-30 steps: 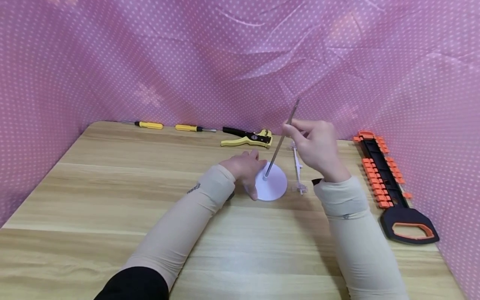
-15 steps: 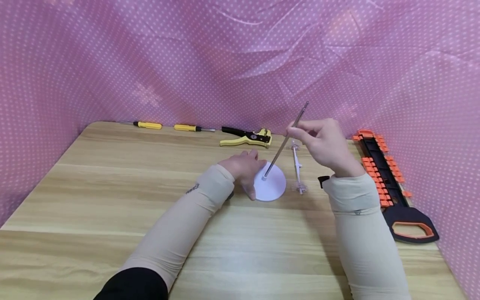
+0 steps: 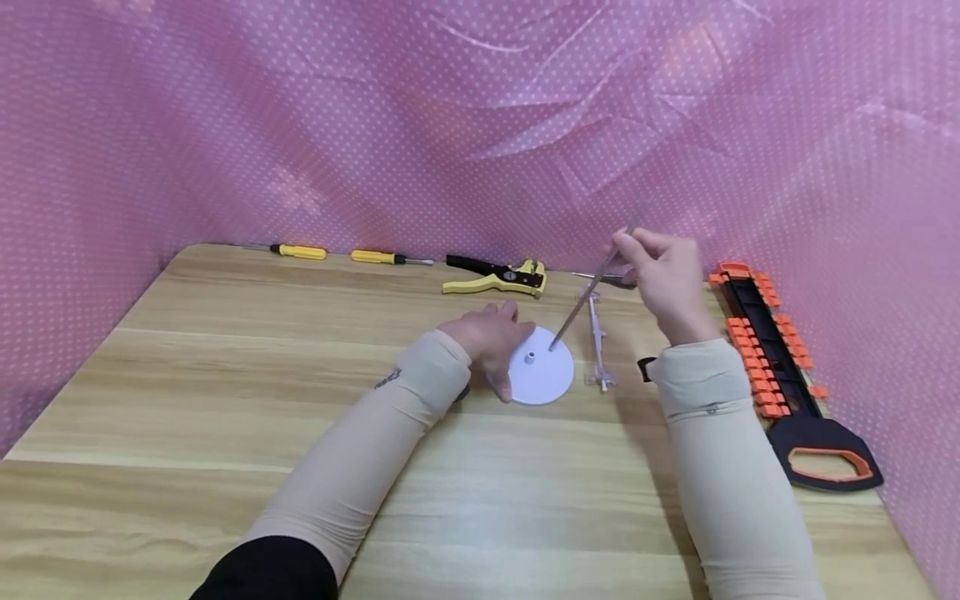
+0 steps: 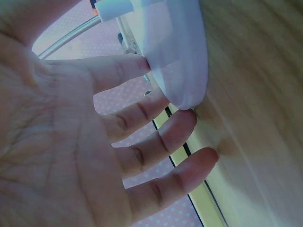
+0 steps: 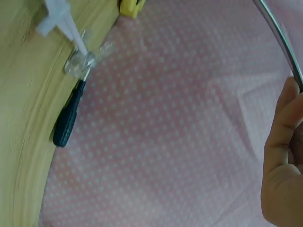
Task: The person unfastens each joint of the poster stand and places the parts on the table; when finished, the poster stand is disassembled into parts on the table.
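Note:
My left hand (image 3: pixel 491 337) holds a round white base (image 3: pixel 543 383) by its edge, thumb on the near side and fingers on the far side. A short white socket (image 3: pixel 530 357) stands up at the middle of the base. With thumb and fingertips my right hand (image 3: pixel 663 279) pinches a thin metal rod (image 3: pixel 585 302) near its upper end. The rod slants down to the left, its lower tip over the base, right of the socket and apart from it. In the left wrist view, index and middle fingertips touch the rim of the base (image 4: pixel 184 61).
Right of the base lies a white plastic bar (image 3: pixel 597 342) with clear ends. Behind it is a black-handled screwdriver (image 5: pixel 68 116). Yellow-black wire strippers (image 3: pixel 498 275) and two yellow screwdrivers (image 3: pixel 302 252) line the back edge. An orange-black contour gauge (image 3: pixel 776 358) lies at the right.
The rod's lower end has come away from the socket and moved right. My right hand has shifted right and higher along the rod. The left hand and base have stayed put.

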### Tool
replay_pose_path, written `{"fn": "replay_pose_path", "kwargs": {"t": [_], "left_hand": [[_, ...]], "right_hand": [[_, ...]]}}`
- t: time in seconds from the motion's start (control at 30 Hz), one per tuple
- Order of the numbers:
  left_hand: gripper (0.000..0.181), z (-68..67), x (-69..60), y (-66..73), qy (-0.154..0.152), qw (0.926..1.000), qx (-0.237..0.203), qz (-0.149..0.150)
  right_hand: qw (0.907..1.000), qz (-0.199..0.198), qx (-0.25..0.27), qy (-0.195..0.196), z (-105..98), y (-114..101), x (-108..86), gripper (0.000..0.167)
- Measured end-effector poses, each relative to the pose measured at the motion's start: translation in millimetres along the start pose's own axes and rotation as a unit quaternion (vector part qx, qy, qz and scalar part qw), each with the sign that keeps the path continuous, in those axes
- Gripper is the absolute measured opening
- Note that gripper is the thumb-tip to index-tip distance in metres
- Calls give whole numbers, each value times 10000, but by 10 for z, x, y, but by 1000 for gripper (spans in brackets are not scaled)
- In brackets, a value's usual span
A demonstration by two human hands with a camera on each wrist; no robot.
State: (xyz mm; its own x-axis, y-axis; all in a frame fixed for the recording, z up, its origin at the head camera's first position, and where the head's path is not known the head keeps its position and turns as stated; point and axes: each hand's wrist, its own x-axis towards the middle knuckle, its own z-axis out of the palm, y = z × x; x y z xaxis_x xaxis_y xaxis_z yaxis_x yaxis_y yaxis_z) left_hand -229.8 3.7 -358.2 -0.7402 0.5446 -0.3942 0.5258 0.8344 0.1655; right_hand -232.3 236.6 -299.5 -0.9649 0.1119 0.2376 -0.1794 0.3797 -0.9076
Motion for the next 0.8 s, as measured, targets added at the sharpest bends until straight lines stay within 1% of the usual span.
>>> {"fn": "replay_pose_path", "kwargs": {"t": [0.07,0.13,0.3,0.43,0.6,0.8], "left_hand": [[124,-1,3,2,-15,10000,-20,10],[124,-5,1,1,-19,10000,-76,-17],[123,-6,-13,-10,-24,9999,-158,-37],[123,-1,-16,-12,-36,9997,-228,0],[123,4,-20,-10,-73,9996,-265,0],[122,2,-16,0,-27,9999,-156,24]], "right_hand": [[9997,114,153,166,-108,30,17,24],[9985,124,410,333,-202,45,36,21],[9957,322,691,533,-395,90,70,17],[9959,568,460,531,-504,156,81,17],[9960,827,74,334,-571,250,101,20],[9926,1133,-436,48,-602,373,138,44]]}}
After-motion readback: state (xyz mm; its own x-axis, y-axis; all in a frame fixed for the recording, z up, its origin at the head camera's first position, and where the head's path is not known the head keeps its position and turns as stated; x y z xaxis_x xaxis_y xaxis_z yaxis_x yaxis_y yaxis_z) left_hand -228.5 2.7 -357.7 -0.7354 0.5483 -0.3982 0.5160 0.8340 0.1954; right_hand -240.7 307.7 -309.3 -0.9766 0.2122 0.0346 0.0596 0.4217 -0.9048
